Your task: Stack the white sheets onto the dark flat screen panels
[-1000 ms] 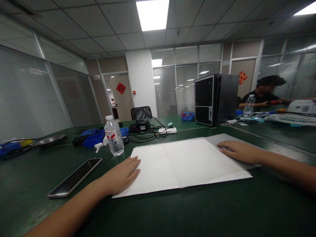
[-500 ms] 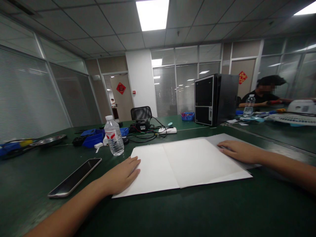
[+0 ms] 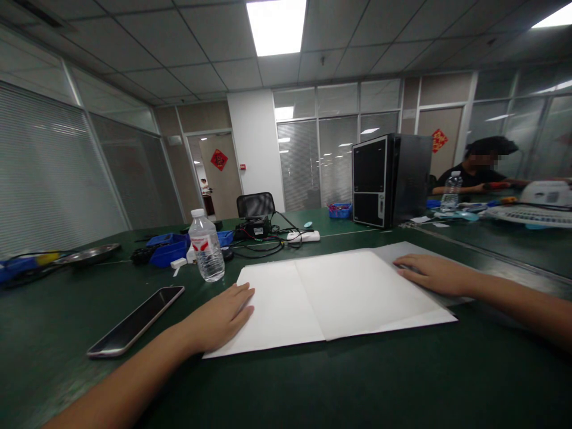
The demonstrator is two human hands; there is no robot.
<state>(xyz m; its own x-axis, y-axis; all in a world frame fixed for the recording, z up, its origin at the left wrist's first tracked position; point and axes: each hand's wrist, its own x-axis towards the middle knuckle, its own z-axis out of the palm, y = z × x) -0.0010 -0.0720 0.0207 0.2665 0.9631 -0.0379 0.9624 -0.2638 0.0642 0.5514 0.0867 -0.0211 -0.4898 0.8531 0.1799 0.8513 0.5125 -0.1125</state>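
Note:
White paper (image 3: 313, 301) with a fold line down its middle lies spread on the green table (image 3: 339, 381). Over its left edge my left hand (image 3: 221, 319) rests flat, fingers stretched out and holding nothing. On the far right my right hand (image 3: 433, 274) lies palm down with extended fingers, on a greyish sheet (image 3: 404, 250) that shows from beneath the paper's right side. The fingertips there are close to the paper's right edge. A phone (image 3: 136, 322) with a dark screen lies left of my left hand, and a clear water bottle (image 3: 206, 247) stands upright behind that hand.
Blue bins (image 3: 168, 249), a black adapter with cables (image 3: 259, 229) and a white power strip (image 3: 304, 236) sit behind the paper. A computer tower (image 3: 388, 179) stands at the back right. Beyond it, a person (image 3: 480, 170) sits near a second bottle (image 3: 451, 192) and a white fan (image 3: 531, 213).

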